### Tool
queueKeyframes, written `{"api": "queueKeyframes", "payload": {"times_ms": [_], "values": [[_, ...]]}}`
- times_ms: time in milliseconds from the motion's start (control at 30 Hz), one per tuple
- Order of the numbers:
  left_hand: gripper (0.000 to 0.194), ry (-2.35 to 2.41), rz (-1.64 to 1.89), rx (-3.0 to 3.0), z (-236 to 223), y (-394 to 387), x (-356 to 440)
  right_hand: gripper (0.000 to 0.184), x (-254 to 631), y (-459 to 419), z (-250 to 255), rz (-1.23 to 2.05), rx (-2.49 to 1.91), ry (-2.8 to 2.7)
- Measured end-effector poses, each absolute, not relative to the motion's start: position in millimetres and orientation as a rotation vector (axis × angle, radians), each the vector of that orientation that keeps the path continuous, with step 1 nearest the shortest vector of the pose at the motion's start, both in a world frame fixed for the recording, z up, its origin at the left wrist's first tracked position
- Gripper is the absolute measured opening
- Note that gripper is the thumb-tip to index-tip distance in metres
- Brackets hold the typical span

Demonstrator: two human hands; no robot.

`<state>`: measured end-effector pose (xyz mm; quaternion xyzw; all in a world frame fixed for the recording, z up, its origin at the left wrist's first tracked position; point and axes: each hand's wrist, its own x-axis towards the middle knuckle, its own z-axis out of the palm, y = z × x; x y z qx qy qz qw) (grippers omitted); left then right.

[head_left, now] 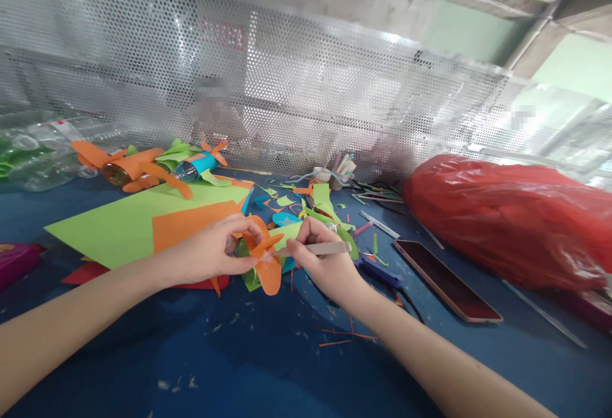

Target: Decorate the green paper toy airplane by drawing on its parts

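Observation:
My left hand (210, 253) is closed around a bottle craft wrapped in green paper with orange paper fins (264, 259), holding it just above the blue table (268, 367). My right hand (320, 259) grips a thin pinkish stick-like tool (329, 248), its tip pointing left at the orange propeller on the craft. Both hands meet at the craft in the middle of the view.
Green and orange paper sheets (143, 223) lie left. Finished orange and blue bottle planes (157, 169) and clear bottles (33, 153) stand behind. A phone (447, 281), a red plastic bag (507, 220), a cup of pens (342, 172) and paper scraps sit right. A perforated metal screen (287, 86) closes the back.

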<state>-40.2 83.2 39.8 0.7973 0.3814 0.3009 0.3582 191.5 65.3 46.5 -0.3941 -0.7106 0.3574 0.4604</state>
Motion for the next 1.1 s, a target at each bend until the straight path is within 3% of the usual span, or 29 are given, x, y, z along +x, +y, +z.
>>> {"api": "queueKeyframes", "payload": {"times_ms": [1100], "values": [[0.028, 1.004, 0.768, 2.038, 38.6, 82.4, -40.6, 0.026, 191.4, 65.9, 47.7, 0.849, -0.949, -1.754]]}}
